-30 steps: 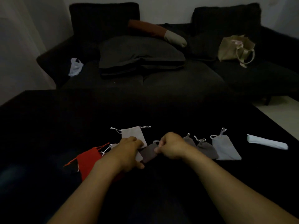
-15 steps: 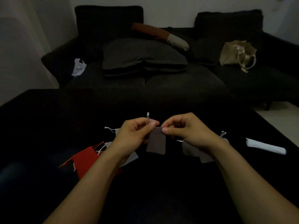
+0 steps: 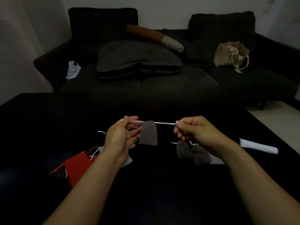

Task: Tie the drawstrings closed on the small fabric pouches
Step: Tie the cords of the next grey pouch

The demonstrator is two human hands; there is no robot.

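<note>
You have lifted the brown pouch [image 3: 148, 133] off the dark table [image 3: 48, 127] and your hands have moved apart since half a second ago, when they were pinched close together at its mouth. Now your left hand [image 3: 121, 137] pinches the left ends of the drawstring [image 3: 164, 122] between thumb and forefinger, its other fingers relaxed, and your right hand [image 3: 193, 132] is curled with the right end pinched at its fingertips. The cord runs taut and level between them, and the pouch hangs from it in the middle, above the table, its mouth gathered narrow. That means the cinch is probably done on this one; the knot is not yet tied. Below your right hand lie two grey pouches [image 3: 193, 151] with their strings bunched at the neck. The red pouch [image 3: 78, 166] lies near left, under your left forearm, and its cords look loose.
</note>
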